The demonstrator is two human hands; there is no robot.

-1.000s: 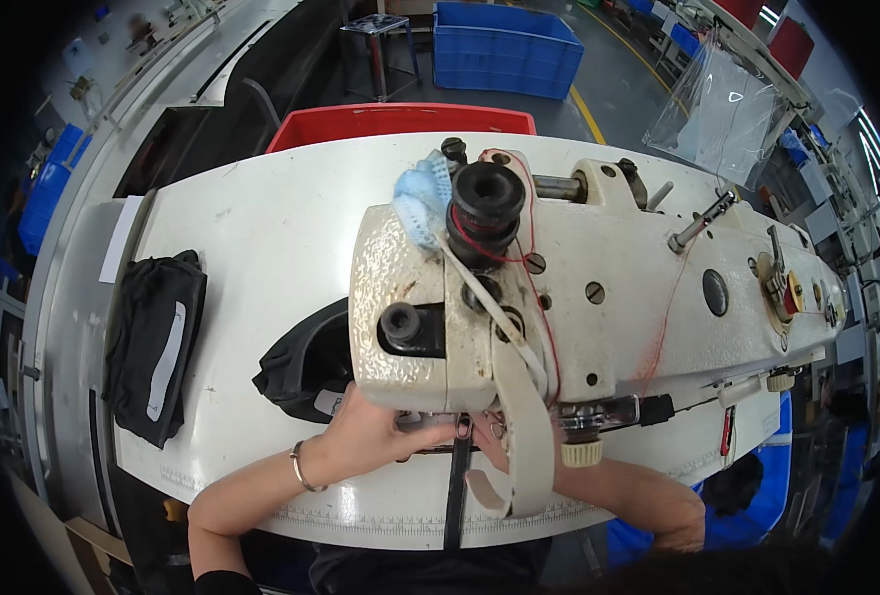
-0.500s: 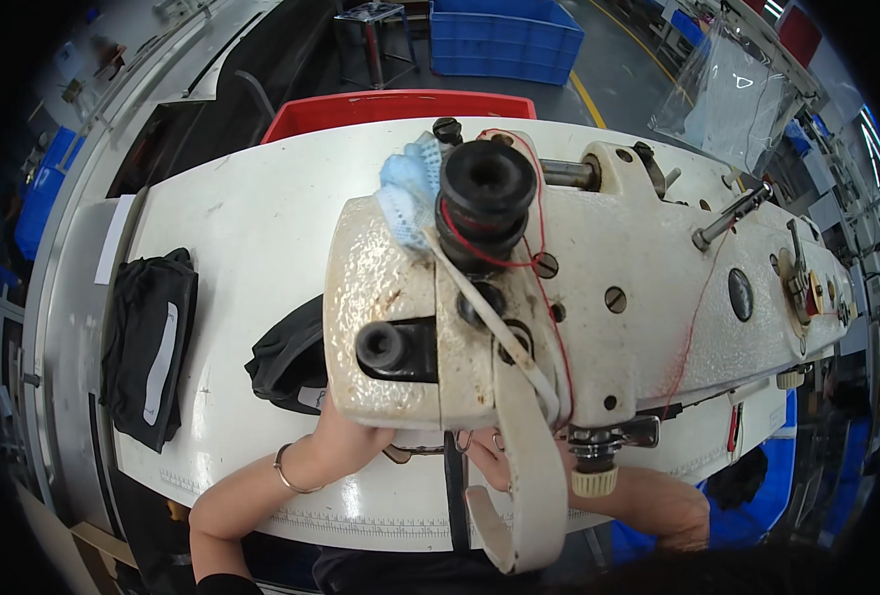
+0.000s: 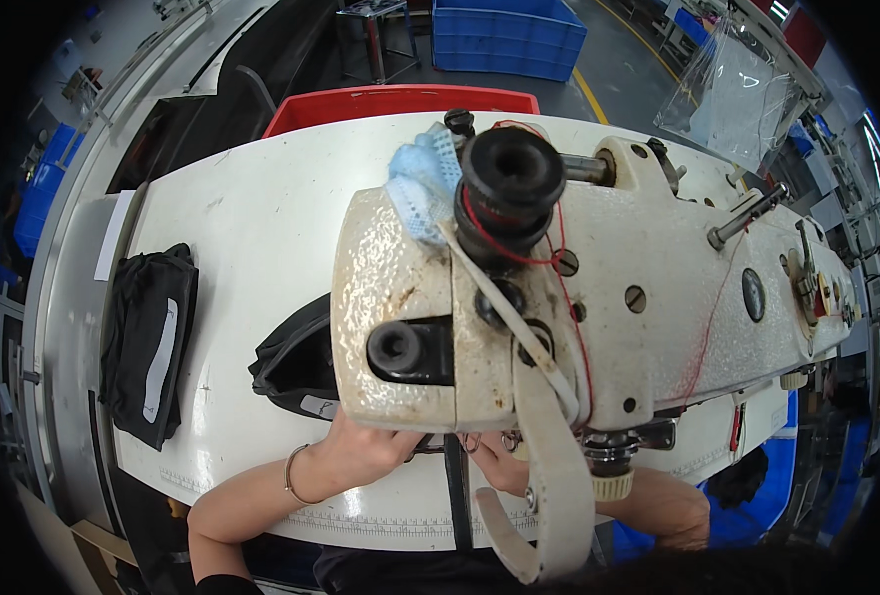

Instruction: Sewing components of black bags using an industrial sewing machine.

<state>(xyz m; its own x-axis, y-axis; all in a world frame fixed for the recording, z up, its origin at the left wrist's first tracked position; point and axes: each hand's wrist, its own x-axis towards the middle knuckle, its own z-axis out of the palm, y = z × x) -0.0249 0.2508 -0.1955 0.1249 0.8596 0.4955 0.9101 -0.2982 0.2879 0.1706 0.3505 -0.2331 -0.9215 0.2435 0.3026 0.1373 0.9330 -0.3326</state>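
Observation:
A white sewing machine (image 3: 619, 268) with red thread stands over the work and hides part of both hands. My left hand (image 3: 366, 454), a bangle on its wrist, is closed at the lower left of the machine head. It grips the edge of a black fabric pouch (image 3: 296, 362) that has a pale label and lies partly under the head. My right hand (image 3: 500, 464) is just right of a black strap (image 3: 457, 496) that hangs over the table's front edge. Its fingers look bent in and are mostly hidden by the machine, so what they hold cannot be seen.
Another black fabric piece (image 3: 152, 347) with a white strip lies on the white table (image 3: 232, 218) at left. Behind the table are a red bin (image 3: 400, 99) and a blue crate (image 3: 507, 38). A blue bin (image 3: 772, 496) with dark material stands at lower right.
The machine appears a little farther right in the picture. My left hand has moved slightly right, and more of its back shows below the head. The right hand has barely moved.

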